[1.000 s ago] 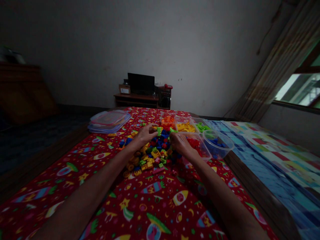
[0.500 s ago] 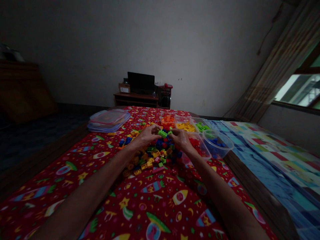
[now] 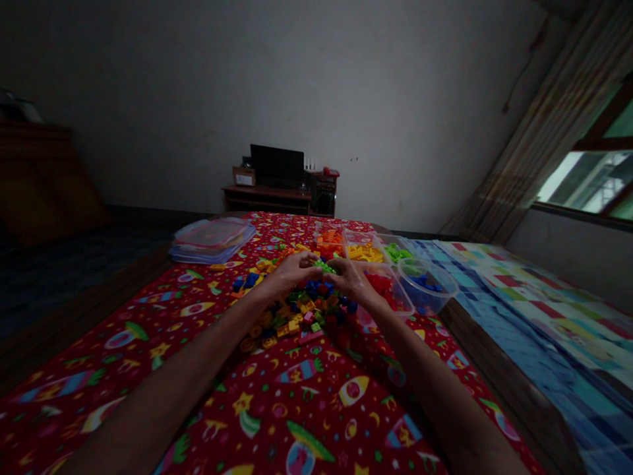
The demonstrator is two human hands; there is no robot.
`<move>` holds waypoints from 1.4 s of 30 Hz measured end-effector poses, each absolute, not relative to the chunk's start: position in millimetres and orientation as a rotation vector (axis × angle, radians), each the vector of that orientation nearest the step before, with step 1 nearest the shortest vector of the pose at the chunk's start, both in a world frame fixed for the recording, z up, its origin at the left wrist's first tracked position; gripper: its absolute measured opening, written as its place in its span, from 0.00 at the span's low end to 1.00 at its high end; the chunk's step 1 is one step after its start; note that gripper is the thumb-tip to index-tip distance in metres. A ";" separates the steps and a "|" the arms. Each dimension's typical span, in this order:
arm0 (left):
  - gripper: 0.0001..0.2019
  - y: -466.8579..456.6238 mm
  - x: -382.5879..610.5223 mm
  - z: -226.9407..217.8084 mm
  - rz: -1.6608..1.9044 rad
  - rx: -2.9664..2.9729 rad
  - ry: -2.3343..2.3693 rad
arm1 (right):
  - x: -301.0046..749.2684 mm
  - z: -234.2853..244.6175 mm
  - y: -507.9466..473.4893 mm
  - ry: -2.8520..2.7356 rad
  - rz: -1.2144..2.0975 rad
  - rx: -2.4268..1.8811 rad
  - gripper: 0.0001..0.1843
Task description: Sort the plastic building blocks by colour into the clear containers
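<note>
Pale and bare, a wall (image 3: pixel 395 119) fills the far side of a dim room. Red cloth (image 3: pixel 316 402) printed with rockets, stars and moons covers a long table running from the near edge toward that wall. To the right lies a blue and multicoloured checked cover (image 3: pixel 554 310); beyond it, a long curtain (image 3: pixel 524 158) hangs beside a window (image 3: pixel 588 178). At far left stands a wooden cabinet (image 3: pixel 44 185), and at far centre a low desk (image 3: pixel 267 195) bears a black monitor (image 3: pixel 277 165).

On the cloth, a pile of mixed plastic bricks (image 3: pixel 287 320) spreads across the middle. Flat plastic lids (image 3: pixel 212 239) are stacked to its far left. To its right are clear boxes (image 3: pixel 409 307) of orange, yellow, green and red bricks, and a round tub (image 3: pixel 453 287) with blue ones.

Two bare hands meet above the pile's far part. The left hand (image 3: pixel 297 269) and right hand (image 3: pixel 350 277) have fingers curled and thumbs nearly closed, pinching a light-green brick (image 3: pixel 324 266) from either side. It lies between the two sets of fingertips, its studs showing; whether it is one piece or two joined cannot be told.
</note>
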State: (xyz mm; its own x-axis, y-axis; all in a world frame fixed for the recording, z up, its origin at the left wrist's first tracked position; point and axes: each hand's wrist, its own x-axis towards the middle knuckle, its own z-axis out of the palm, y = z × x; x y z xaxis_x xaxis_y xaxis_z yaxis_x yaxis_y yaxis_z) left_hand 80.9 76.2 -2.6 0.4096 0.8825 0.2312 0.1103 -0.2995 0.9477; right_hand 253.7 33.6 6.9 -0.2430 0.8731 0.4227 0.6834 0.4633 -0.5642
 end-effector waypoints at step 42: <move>0.17 117.2 39.8 -32.6 0.887 2.722 1.341 | 229.2 17.9 45.1 -2.304 -0.175 -1.588 0.15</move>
State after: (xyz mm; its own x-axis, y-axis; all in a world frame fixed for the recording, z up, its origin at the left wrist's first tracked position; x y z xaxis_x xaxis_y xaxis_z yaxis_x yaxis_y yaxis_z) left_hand 39.8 117.2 -32.6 0.4827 0.7250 0.4913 0.7360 -0.6399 0.2210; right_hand 229.2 45.1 17.9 -0.3204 0.8837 0.3412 0.9251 0.3693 -0.0878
